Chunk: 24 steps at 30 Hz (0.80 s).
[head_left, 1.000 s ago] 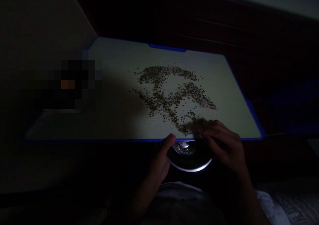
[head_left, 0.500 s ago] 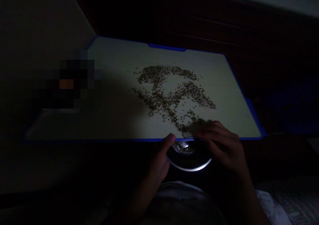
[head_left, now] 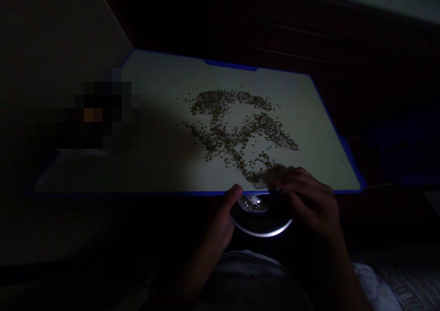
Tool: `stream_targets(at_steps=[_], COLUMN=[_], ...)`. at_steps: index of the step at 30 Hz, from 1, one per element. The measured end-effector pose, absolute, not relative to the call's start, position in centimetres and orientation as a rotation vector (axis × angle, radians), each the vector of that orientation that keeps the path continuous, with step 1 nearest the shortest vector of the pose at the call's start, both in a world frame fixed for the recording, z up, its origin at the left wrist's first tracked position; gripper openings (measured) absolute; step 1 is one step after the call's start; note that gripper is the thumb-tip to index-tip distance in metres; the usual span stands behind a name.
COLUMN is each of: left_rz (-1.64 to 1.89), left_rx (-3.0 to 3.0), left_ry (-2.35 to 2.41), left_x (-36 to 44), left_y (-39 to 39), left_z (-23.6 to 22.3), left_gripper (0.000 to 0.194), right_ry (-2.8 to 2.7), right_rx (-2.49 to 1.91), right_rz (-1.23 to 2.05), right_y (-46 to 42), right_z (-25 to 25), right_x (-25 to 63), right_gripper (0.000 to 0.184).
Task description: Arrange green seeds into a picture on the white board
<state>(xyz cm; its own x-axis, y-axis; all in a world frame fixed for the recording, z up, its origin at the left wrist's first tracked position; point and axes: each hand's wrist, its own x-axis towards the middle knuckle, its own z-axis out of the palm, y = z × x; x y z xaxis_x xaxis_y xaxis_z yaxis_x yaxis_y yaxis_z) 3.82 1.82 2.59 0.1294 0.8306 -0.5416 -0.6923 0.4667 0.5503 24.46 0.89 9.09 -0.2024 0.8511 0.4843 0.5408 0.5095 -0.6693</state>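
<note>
Blue edging (head_left: 137, 193) frames the pale, flat bench (head_left: 154, 164), roomy on the left, then a patchy scatter of tiny olive-brown grains (head_left: 213, 102) across the middle. Left hand (head_left: 225, 219) has its thumb on the near edge, can't tell what else that grip has, and a shiny round bowl (head_left: 268, 234) with more grains sits just below. Right hand (head_left: 311, 201) has its grip pinched on a thin flat strip (head_left: 266, 187) by that edge, with elbow room further right.
</note>
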Motion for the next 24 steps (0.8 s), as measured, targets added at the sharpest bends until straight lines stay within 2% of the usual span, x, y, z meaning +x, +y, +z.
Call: stream_targets(at_steps=[4,8,16,24], left_rz=[1.121,1.130,1.129,1.130], left_rx=[0.166,0.172,0.198,0.185], left_ry=[0.906,0.917,0.889,0.907], left_x=[3.85,3.90,3.89,3.94], left_y=[1.90,2.02,1.97,2.01], left_z=[2.97,2.94,2.90,2.95], left_gripper=[0.067,0.075,0.075,0.081], right_ry=[-1.852,-1.815,-1.752,-1.782], right_rx=[-1.188,-1.232,-1.387,-1.271], right_rz=[0.415,0.361,0.302,0.366], right_y=[1.01,1.12,1.16,1.50], right_z=[8.92,8.87,8.91,9.06], right_x=[24.13,23.96,23.82,23.67], right_gripper=[0.035,0.032,0.028,0.036])
